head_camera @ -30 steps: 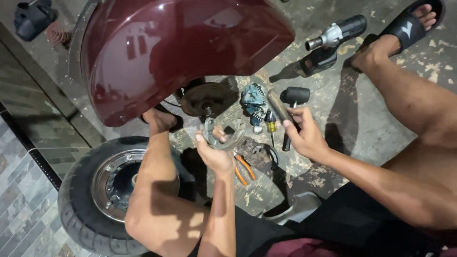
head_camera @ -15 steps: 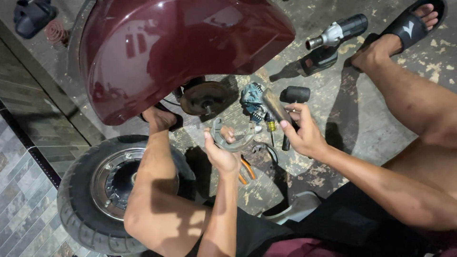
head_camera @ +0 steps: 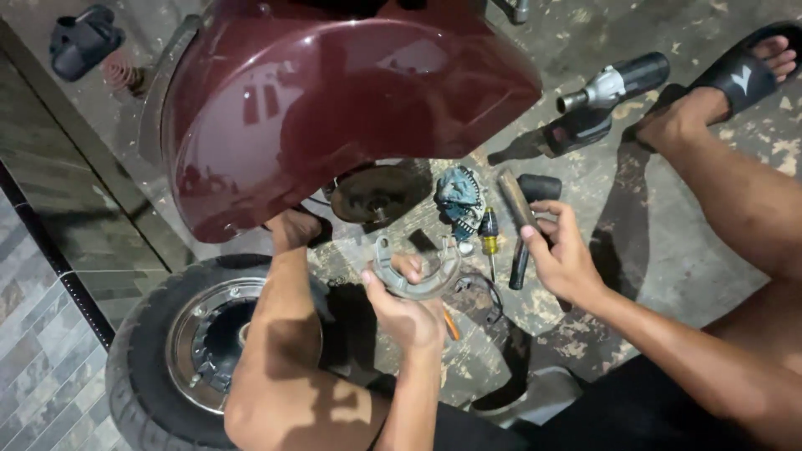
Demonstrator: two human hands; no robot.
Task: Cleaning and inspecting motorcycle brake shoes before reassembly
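A: Where is the curved metal piece (head_camera: 415, 271) right now?

B: In the left hand (head_camera: 407, 311), held up over the floor (head_camera: 668, 250), just at five o'clock from the round hub (head_camera: 373, 195) under the dark red fender (head_camera: 334, 108). The grip is pinching it: thumb on the left end of the arc, fingers curled behind the middle.

A: Which way does it run?

B: It is a half ring. Its ends point toward ten and two o'clock and the bow sags toward six, so the open side faces the hub.

A: And the other hand?

B: The right hand (head_camera: 561, 255) is at three o'clock from the half ring, well apart from it. Its fingers are bent around the black handle of a hammer (head_camera: 524, 230), which runs from about twelve to six o'clock with the head at the top. I'd call that grip loosely closed on the handle, not squeezed.

A: Which hand is nearer the hub?

B: The left, clearly. The hub lies at eleven o'clock from its grip, near but not touching.

A: Anything between them?

B: A yellow-handled screwdriver (head_camera: 489, 242) and a blue rag (head_camera: 459, 192) lie on the floor between the two hands. The loose wheel (head_camera: 180, 351) lies at eight o'clock.
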